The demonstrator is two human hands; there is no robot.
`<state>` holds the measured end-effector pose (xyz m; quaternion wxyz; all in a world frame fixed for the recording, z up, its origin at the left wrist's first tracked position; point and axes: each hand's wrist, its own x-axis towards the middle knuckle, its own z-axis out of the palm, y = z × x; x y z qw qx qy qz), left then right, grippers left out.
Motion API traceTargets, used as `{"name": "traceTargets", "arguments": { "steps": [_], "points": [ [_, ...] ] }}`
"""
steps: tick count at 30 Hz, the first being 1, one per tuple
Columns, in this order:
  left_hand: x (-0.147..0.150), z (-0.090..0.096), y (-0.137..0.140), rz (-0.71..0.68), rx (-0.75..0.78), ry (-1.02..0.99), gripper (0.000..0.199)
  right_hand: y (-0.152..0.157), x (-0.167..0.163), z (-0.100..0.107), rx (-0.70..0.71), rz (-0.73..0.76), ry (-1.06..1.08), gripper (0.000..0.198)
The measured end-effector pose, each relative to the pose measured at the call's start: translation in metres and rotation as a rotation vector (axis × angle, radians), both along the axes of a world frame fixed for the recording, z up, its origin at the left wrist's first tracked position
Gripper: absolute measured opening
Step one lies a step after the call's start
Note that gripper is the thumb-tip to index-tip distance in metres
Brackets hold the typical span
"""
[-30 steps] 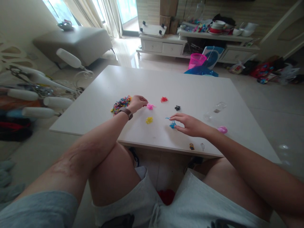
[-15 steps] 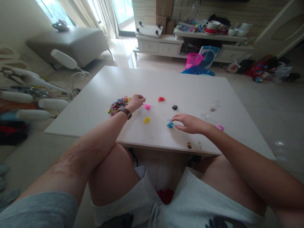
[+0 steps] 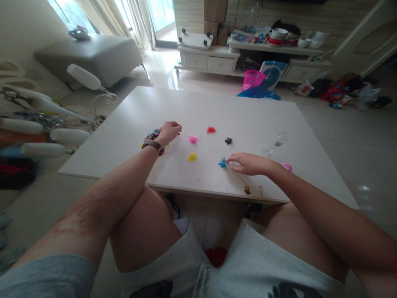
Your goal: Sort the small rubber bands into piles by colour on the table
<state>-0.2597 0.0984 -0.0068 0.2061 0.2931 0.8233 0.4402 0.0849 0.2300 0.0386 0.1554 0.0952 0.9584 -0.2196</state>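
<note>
My left hand, with a brown-strapped watch at the wrist, hovers over the table beside a mixed heap of small coloured rubber bands. Its fingers are curled together; whatever they pinch, if anything, is too small to see. My right hand has thumb and forefinger apart at the edge of a blue pile of bands, with nothing visible in it. Between the hands lie a pink pile, a yellow pile, a red pile and a black pile.
On the white table a clear container lies to the right, near a pink-purple bundle. A small yellow figure and a clear little item sit at the front edge. A pink basket stands beyond the table.
My left hand has moved left, away from the pink pile towards the mixed heap. My right hand has shifted slightly right, and the blue pile shows more fully.
</note>
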Motion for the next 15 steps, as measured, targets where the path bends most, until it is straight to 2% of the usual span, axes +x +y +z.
{"name": "traceTargets", "arguments": {
  "steps": [3, 8, 15],
  "points": [
    [-0.009, 0.000, -0.009, 0.027, -0.025, 0.002, 0.021, 0.000, 0.000, 0.002, -0.007, -0.018, -0.003, 0.036],
    [-0.022, 0.000, -0.029, 0.042, -0.153, 0.183, 0.033, 0.001, 0.000, 0.002, 0.009, -0.001, -0.007, 0.037],
    [-0.031, -0.001, -0.049, -0.123, -0.345, 0.327, 0.035, 0.004, 0.000, -0.002, 0.003, 0.020, -0.001, 0.037]
  ]
}}
